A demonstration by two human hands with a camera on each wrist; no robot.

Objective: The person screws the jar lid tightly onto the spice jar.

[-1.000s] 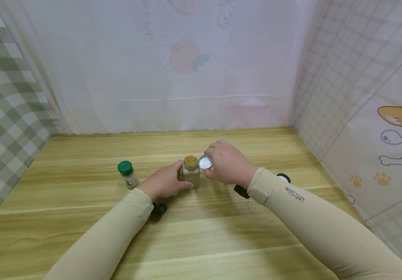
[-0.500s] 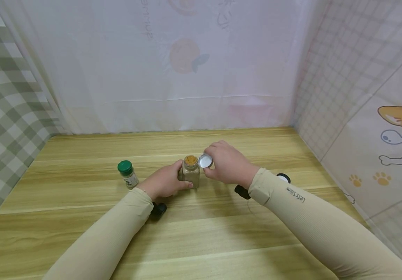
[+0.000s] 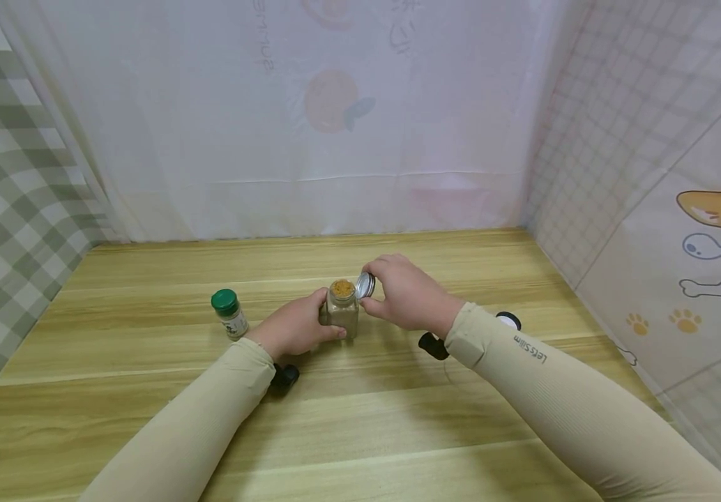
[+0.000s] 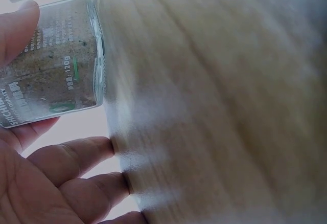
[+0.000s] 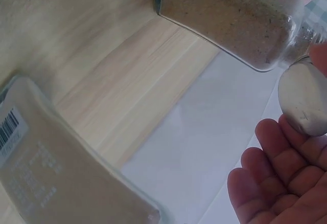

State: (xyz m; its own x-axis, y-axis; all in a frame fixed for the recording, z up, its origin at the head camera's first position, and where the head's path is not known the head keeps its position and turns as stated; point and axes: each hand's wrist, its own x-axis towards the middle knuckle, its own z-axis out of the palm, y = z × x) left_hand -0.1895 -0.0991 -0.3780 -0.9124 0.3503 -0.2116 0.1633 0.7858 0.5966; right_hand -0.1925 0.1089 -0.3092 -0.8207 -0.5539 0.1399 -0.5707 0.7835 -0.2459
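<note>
A square glass spice jar (image 3: 342, 317) stands uncapped on the table, full of yellow-brown powder up to its mouth. My left hand (image 3: 296, 324) grips it low around the sides, thumb across the front. In the left wrist view, the glass jar (image 4: 56, 63) carries printed lettering, and the lower fingertips touch the wood. My right hand (image 3: 412, 293) pinches a silver metal lid (image 3: 365, 286) between thumb and fingers. The lid is tilted on edge, right beside the jar's rim. From the right wrist, the lid (image 5: 304, 98) shows its smooth outer face.
A green-capped shaker (image 3: 227, 314) stands left of my left hand. Behind my right forearm shows a black-rimmed round top (image 3: 508, 319), mostly hidden. The right wrist view has another powder-filled glass jar (image 5: 66, 157) with a barcode. A cloth wall (image 3: 335, 202) borders the table's back.
The lid in my right hand has turned from facing the camera to more edge-on and shifted slightly left and up. My left hand and the jar stay put.
</note>
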